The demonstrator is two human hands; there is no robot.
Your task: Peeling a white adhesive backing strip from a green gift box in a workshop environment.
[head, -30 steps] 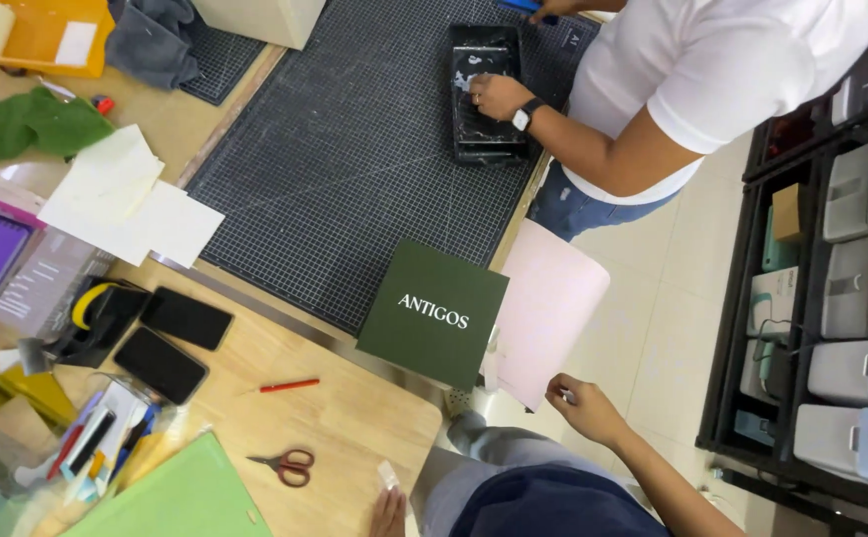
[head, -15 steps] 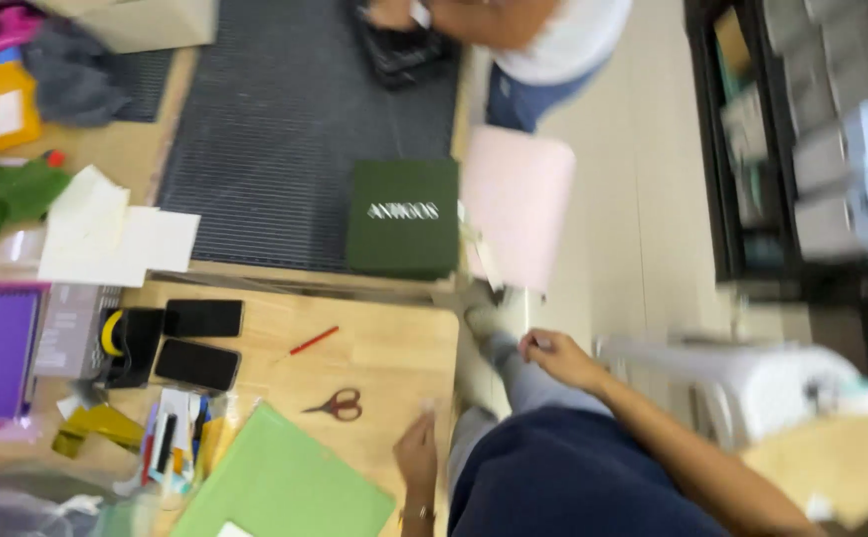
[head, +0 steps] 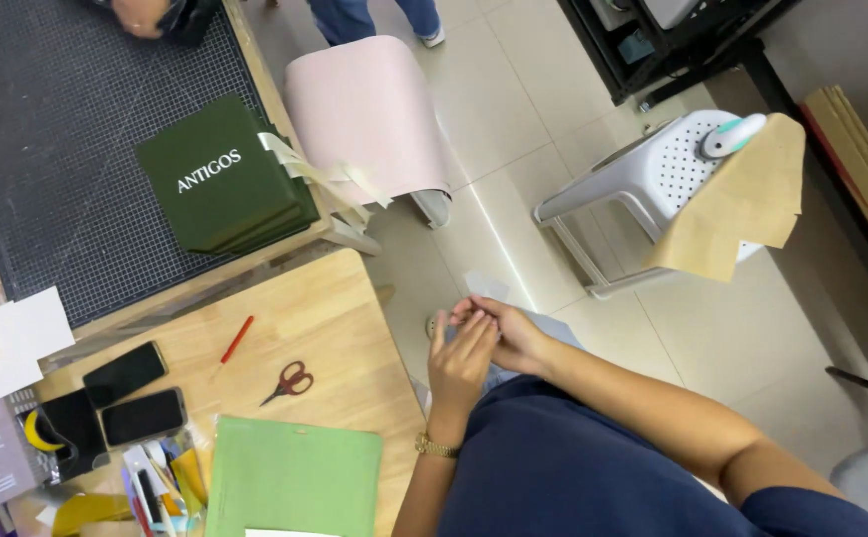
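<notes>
Wooden table [head: 330,318], pale tiled floor [head: 543,149]

Both hands together just off the desk [head: 345,308] edge, over the lap. Left hand [head: 461,360] flat, fingers up, gold wrist bracelet [head: 436,448]; right hand [head: 510,333] touching its fingertips, pinching something too small to tell. On desk: red-handled scissors [head: 289,382], red pencil [head: 236,340], green folder [head: 293,481], two dark phones [head: 134,394]. Behind it, a cutting mat [head: 76,129] with a stack of dark green boxes [head: 217,177], pink sheet [head: 369,114] hanging over its edge. White plastic stool [head: 653,184] on tiled floor, brown paper [head: 742,204] draped on it.
</notes>
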